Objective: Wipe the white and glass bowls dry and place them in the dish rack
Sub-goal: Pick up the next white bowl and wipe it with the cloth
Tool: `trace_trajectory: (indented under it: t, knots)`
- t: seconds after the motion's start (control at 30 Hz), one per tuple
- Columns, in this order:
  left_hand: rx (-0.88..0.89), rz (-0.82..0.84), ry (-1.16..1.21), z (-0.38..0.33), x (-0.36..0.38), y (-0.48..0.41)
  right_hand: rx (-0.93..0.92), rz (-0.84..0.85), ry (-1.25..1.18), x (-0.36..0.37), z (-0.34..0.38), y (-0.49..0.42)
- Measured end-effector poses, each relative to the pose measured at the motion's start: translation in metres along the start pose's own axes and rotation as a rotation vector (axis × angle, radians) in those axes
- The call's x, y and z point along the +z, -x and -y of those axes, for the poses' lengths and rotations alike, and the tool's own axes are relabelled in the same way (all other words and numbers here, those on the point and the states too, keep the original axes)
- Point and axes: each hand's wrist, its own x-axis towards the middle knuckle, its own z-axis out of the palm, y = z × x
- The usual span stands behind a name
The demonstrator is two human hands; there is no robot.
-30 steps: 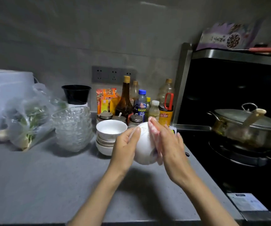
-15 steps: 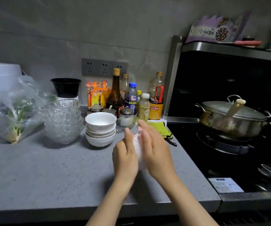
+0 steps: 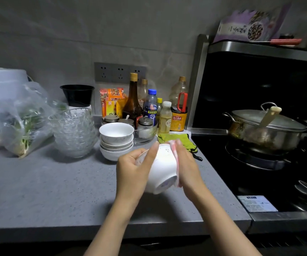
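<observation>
Head view.
- One white bowl point(image 3: 163, 169), tipped on its side, held above the counter point(image 3: 38, 191).
- The left hand point(image 3: 133, 172) grips it, fingers curled over the rim.
- The right hand point(image 3: 187, 169), fingers straight, presses a pink cloth point(image 3: 175, 154) against the bowl's outside.
- Behind stands a stack of white bowls point(image 3: 116, 145), with a stack of glass bowls point(image 3: 74, 132) just to its left.
- Far right is a lidded pot point(image 3: 265, 130).

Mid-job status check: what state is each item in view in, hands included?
white bowl: off the counter, tipped on its side.
left hand: grips the white bowl at its rim.
right hand: presses the cloth against the bowl's outside.
cloth: caught between right hand and bowl.
stacked white bowls: upright on the counter, untouched.
stacked glass bowls: upright, nested, untouched.
pot: lidded, on the stove.
dish rack: not in view.
</observation>
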Motion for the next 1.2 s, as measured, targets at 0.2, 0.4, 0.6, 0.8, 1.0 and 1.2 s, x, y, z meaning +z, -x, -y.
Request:
trace_trajectory:
  t: [0.2, 0.4, 0.6, 0.8, 1.0, 1.2]
  knots:
    - [-0.114, 0.157, 0.146, 0.001, -0.011, -0.002, 0.045, -0.031, -0.076, -0.005, 0.001, 0.007]
    - [0.076, 0.346, -0.189, 0.001, -0.023, -0.008, -0.120, -0.063, 0.102, -0.004, 0.004, 0.007]
    - [0.261, 0.175, -0.428, -0.010, -0.013, -0.008, -0.329, -0.062, 0.193, 0.006, 0.006, 0.011]
    - [0.042, -0.175, -0.108, -0.002, -0.008, -0.001, -0.339, -0.034, 0.130, 0.020, -0.001, 0.031]
    - [0.070, -0.231, -0.176, -0.002, 0.003, 0.013, -0.620, -0.096, 0.513, 0.026, -0.003, 0.031]
    - [0.042, -0.288, -0.076, -0.013, 0.000, 0.014, -0.287, -0.015, 0.086, 0.018, -0.006, 0.028]
